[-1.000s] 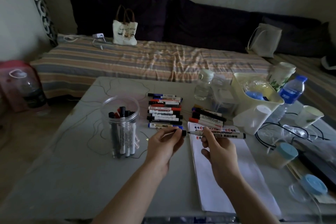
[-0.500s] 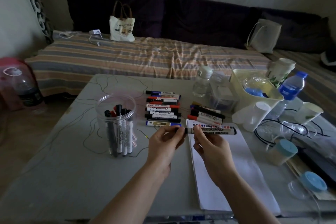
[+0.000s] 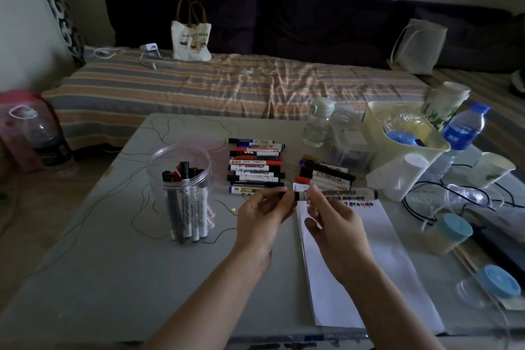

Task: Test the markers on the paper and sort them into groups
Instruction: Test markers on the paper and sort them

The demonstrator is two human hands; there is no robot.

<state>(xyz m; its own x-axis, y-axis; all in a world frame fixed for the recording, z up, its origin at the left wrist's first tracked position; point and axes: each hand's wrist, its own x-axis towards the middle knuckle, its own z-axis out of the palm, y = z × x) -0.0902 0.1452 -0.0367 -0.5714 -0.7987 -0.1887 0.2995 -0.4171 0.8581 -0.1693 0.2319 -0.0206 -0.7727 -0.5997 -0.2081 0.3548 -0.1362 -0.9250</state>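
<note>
A black-capped whiteboard marker point(image 3: 349, 194) lies level in the air above the top edge of the white paper point(image 3: 369, 264). My left hand point(image 3: 261, 216) pinches its cap end and my right hand point(image 3: 332, 224) pinches the barrel just beside it. The cap sits against the barrel. On the table behind my hands lie a row of sorted markers point(image 3: 255, 167) and a smaller group of markers point(image 3: 326, 175) to its right. A clear jar point(image 3: 181, 179) on the left holds several upright markers.
A pale plastic bin point(image 3: 377, 128), water bottles point(image 3: 460, 133), paper cups point(image 3: 494, 169), black cables point(image 3: 420, 202) and blue-lidded jars point(image 3: 451, 233) crowd the table's right side. A striped couch point(image 3: 227, 82) stands behind the table.
The cap in my left hand was apart from the marker's tip; the two hands came together and the cap now sits on the marker.
</note>
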